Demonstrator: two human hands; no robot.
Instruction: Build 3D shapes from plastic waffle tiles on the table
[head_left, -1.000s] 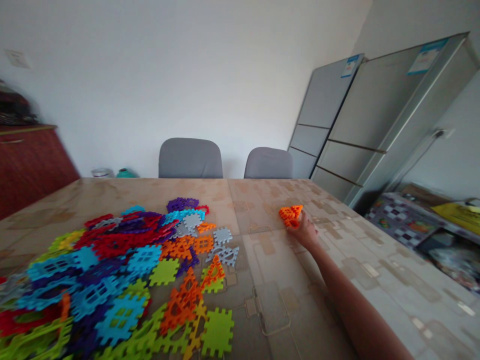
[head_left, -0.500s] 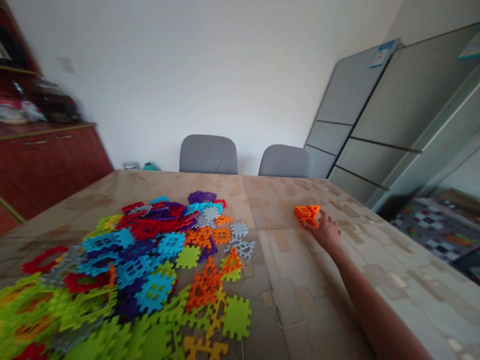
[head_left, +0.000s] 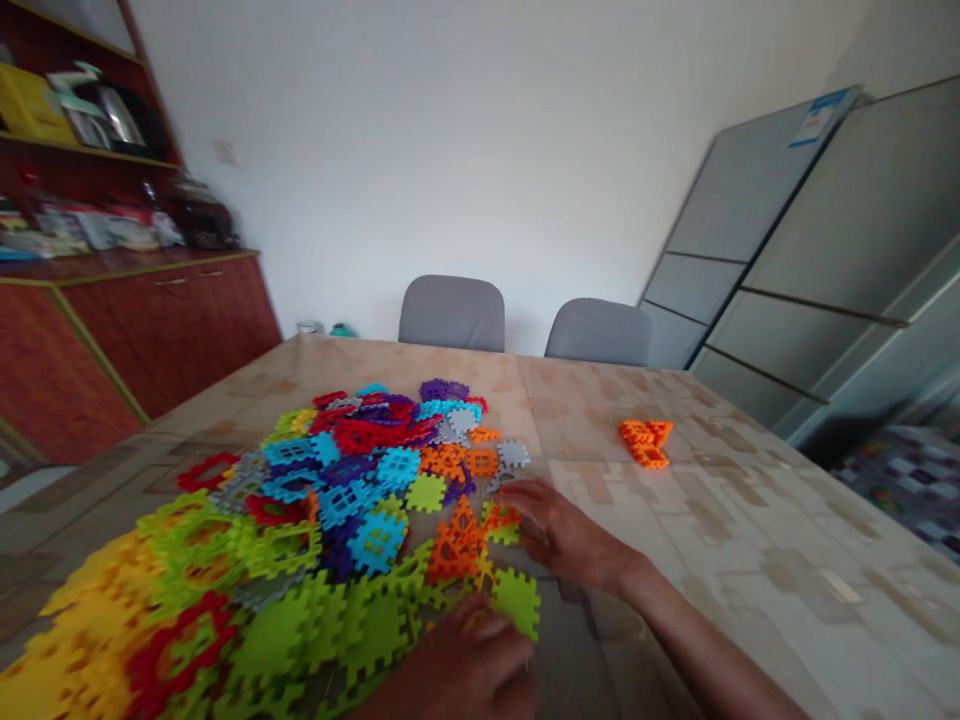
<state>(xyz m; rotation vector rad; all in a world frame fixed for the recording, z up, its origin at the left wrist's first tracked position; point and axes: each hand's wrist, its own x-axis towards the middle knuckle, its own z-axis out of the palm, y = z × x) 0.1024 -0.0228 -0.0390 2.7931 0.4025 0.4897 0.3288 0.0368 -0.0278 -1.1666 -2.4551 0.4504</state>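
My right hand (head_left: 566, 530) is at the right edge of the pile, thumb and fingers apart. Its fingertips are beside or touching an orange triangular building piece (head_left: 497, 517), partly covered by them, above a lime-green piece. Low in the view, my left hand (head_left: 480, 665) hangs over the near edge of the pile, blurred, its fingertips near a lime-green square piece (head_left: 516, 598). A larger orange triangular piece (head_left: 457, 545) lies between the hands. Off to the right, a small joined orange cluster (head_left: 645, 442) rests alone on the table.
Interlocking plastic pieces in red, blue, purple, grey, lime and yellow (head_left: 82, 620) cover the table's (head_left: 735, 500) left half. Two grey chairs (head_left: 452, 312) stand behind it. A wooden cabinet (head_left: 187, 310) is at the left and a grey fridge (head_left: 697, 210) at the right.
My right hand has let go of the orange cluster and moved left to the pile. My left hand has come into view at the bottom. The camera has turned left.
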